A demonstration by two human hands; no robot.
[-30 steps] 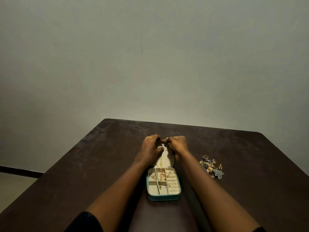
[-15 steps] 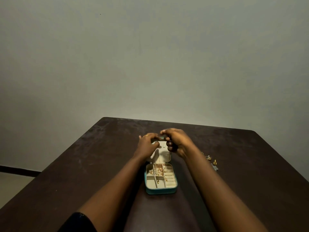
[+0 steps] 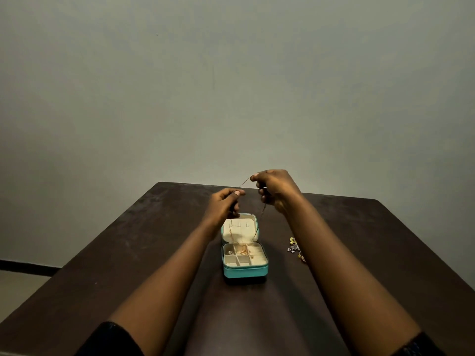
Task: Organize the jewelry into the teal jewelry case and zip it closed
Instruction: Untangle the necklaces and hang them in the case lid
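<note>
We judge the thin chain (image 3: 244,182) nearly weightless, limp and quick to tangle, so it is best pinched near its ends. Our left hand (image 3: 226,204) and right hand (image 3: 276,191) each pinch it between thumb and fingertip. A short run spans the hands; the rest droops below them toward the open teal jewelry case (image 3: 245,271) on the surface (image 3: 154,240), with loose pieces (image 3: 294,247) beside our right forearm.

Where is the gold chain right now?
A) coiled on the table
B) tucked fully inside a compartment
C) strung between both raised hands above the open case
C: the left hand and right hand each pinch the chain, which hangs over the open teal case.
</note>
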